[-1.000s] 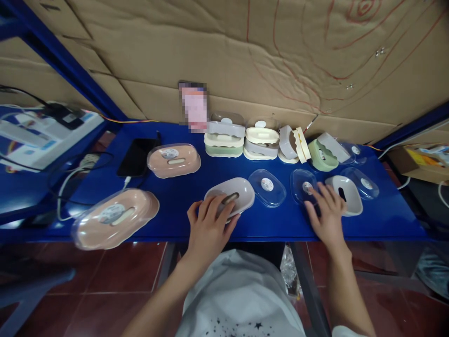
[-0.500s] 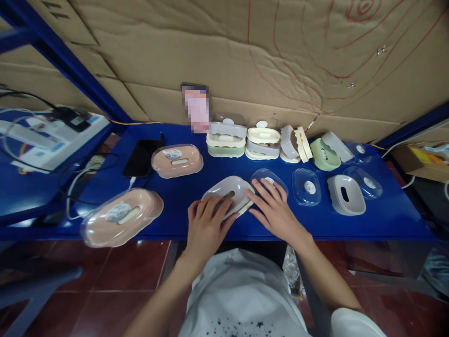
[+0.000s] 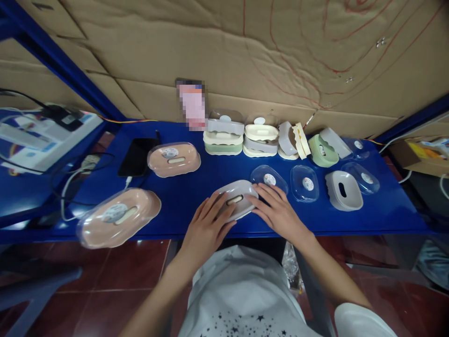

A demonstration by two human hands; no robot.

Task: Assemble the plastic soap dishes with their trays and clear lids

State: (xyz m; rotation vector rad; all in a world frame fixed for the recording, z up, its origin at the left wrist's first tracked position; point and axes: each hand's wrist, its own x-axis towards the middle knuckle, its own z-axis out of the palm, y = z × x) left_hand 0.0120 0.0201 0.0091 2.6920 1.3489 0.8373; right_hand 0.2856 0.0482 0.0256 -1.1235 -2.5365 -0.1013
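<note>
A grey oval soap dish (image 3: 238,196) with a slot in its middle lies on the blue table (image 3: 182,196) near the front edge. My left hand (image 3: 206,229) rests on its left half with fingers spread over it. My right hand (image 3: 278,213) presses against its right end, fingers lying flat. A clear plastic lid (image 3: 269,179) with a round sticker sits just behind my right hand.
Another clear lid (image 3: 304,183), a grey dish (image 3: 343,191) and more lids lie to the right. Two lidded pink dishes (image 3: 173,160) (image 3: 117,217) are on the left, beside a black phone (image 3: 137,156). Stacked dishes (image 3: 224,135) line the cardboard wall.
My right hand came from the far right lids across to the grey dish and now touches its right end. The left hand stayed on the dish, which turned slightly.
</note>
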